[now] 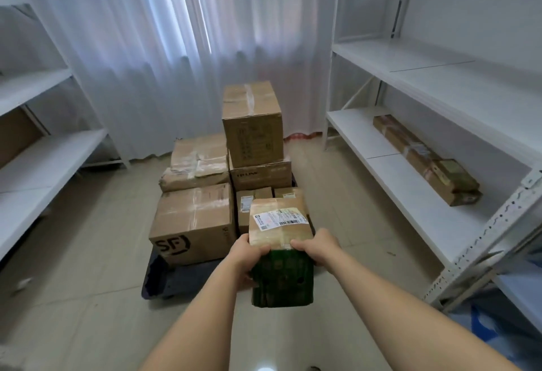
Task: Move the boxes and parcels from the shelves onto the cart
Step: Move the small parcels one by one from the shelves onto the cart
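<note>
A green-sided box (280,241) with a taped brown top and a white shipping label is held between both my hands over the near right part of the dark cart (179,279). My left hand (247,250) grips its left edge, and my right hand (318,246) grips its right edge. Several cardboard boxes stand on the cart: a large SF box (193,221), a taped box (199,162) behind it, and a tall box (252,124) stacked on a TP-LINK box (259,172). A long flat parcel (425,159) lies on the lower right shelf.
White metal shelving (440,77) lines the right wall, and more white shelves (44,159) line the left, with a brown box (14,133) partly visible there. White curtains hang at the back. A blue bag (492,329) lies on the floor at lower right.
</note>
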